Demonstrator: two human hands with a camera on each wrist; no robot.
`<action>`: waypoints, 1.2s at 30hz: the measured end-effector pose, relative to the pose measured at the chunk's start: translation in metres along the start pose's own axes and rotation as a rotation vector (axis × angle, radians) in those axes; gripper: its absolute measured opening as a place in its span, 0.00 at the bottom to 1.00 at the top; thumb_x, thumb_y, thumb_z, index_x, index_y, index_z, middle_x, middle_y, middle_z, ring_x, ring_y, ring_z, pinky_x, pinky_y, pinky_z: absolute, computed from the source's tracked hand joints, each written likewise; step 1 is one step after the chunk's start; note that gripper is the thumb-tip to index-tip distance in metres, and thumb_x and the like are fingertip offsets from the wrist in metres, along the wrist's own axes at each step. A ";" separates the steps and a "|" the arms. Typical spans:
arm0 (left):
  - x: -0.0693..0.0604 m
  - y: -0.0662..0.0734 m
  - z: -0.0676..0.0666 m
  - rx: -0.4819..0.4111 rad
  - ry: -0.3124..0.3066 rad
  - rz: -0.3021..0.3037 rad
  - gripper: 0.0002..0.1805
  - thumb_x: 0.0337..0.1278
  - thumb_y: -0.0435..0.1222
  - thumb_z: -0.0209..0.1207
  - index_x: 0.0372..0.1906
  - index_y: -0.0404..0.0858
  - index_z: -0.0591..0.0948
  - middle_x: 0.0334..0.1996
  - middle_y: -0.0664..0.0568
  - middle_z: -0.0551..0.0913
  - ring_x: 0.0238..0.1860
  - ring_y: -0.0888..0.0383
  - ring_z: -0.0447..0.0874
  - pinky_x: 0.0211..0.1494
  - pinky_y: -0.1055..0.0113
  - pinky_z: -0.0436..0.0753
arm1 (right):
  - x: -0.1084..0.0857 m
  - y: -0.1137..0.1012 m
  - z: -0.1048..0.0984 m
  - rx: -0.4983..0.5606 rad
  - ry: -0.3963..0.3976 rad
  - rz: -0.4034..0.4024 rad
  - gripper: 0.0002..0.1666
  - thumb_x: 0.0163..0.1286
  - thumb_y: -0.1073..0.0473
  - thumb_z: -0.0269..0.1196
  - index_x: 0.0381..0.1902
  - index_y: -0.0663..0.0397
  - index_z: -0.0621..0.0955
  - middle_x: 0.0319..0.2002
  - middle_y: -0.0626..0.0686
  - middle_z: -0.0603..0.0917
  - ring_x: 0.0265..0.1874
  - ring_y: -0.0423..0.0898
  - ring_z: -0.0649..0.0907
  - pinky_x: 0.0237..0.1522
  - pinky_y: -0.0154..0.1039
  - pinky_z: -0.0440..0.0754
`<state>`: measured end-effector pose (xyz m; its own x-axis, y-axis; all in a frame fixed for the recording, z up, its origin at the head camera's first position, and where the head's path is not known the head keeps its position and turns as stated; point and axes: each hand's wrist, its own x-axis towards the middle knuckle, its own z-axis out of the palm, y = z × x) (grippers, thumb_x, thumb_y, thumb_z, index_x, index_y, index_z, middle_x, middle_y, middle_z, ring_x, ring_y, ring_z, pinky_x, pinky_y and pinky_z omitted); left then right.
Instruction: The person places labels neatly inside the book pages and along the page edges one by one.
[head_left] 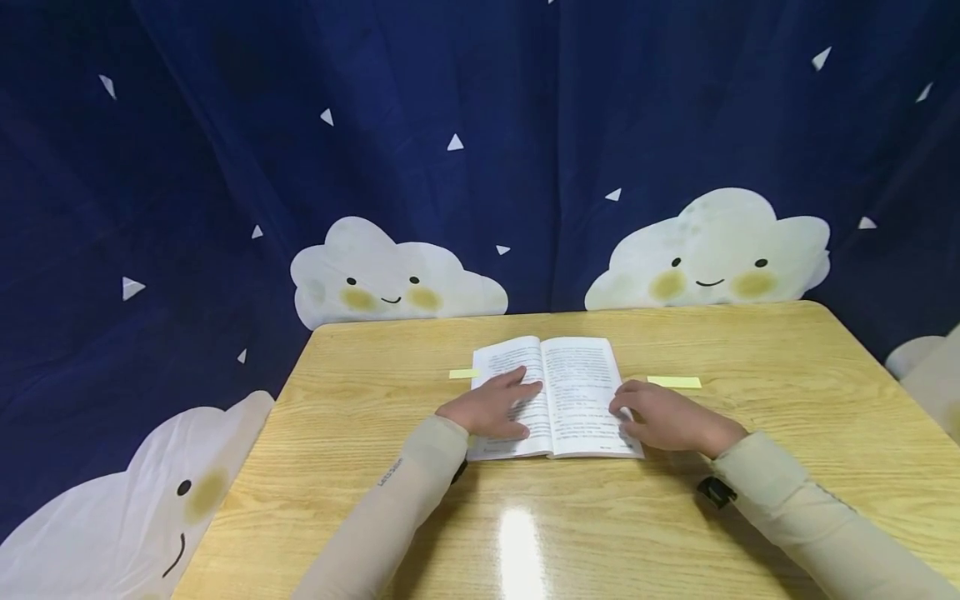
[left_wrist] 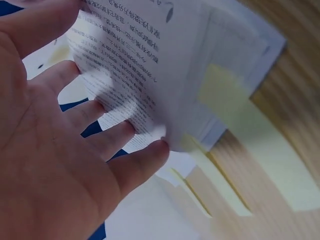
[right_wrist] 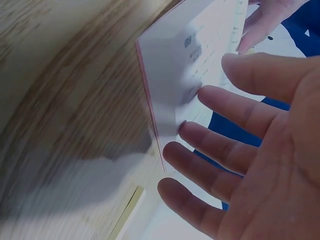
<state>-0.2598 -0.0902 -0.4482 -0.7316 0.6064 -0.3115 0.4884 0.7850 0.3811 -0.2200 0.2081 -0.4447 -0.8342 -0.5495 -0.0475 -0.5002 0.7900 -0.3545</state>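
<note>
An open book (head_left: 581,379) with printed pages lies on the wooden table. My left hand (head_left: 491,407) rests on its left page with the fingers spread. In the left wrist view the fingers of that left hand (left_wrist: 60,145) stretch across the printed page (left_wrist: 135,65). At the book's right edge is my right hand (head_left: 667,417), its fingers slightly bent and touching the right page near the lower corner. In the right wrist view the right hand's fingers (right_wrist: 215,170) look loose and apart, pinching nothing. A pale yellow sticky strip (head_left: 462,374) pokes out beyond the left page.
A yellow sticky-note pad (head_left: 673,382) lies on the table (head_left: 375,383) to the right of the book. Several yellow strips (left_wrist: 275,145) show beside the page in the left wrist view. A dark blue curtain (head_left: 420,92) with clouds hangs behind the table.
</note>
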 end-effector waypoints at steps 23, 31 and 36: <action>0.001 0.006 -0.002 -0.010 -0.006 0.019 0.41 0.65 0.47 0.60 0.79 0.55 0.56 0.82 0.52 0.42 0.83 0.49 0.40 0.82 0.53 0.54 | -0.013 0.083 -0.038 -0.015 0.119 0.208 0.15 0.69 0.65 0.57 0.49 0.66 0.85 0.42 0.61 0.88 0.39 0.56 0.85 0.42 0.54 0.82; 0.000 0.003 0.000 -0.040 0.001 0.017 0.41 0.64 0.47 0.61 0.79 0.55 0.56 0.82 0.53 0.41 0.83 0.50 0.40 0.82 0.52 0.54 | 0.001 0.100 -0.027 -0.024 0.074 0.256 0.13 0.68 0.62 0.58 0.43 0.62 0.86 0.40 0.60 0.88 0.39 0.56 0.85 0.42 0.55 0.82; 0.001 0.003 0.001 -0.040 0.010 0.014 0.41 0.64 0.48 0.61 0.79 0.56 0.56 0.82 0.54 0.41 0.83 0.50 0.40 0.82 0.53 0.55 | 0.005 0.102 -0.025 -0.036 0.034 0.274 0.13 0.65 0.63 0.58 0.41 0.61 0.86 0.40 0.61 0.88 0.38 0.56 0.85 0.42 0.55 0.82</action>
<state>-0.2586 -0.0874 -0.4486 -0.7297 0.6156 -0.2977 0.4790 0.7709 0.4199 -0.2806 0.2929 -0.4582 -0.9463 -0.3055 -0.1058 -0.2626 0.9173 -0.2994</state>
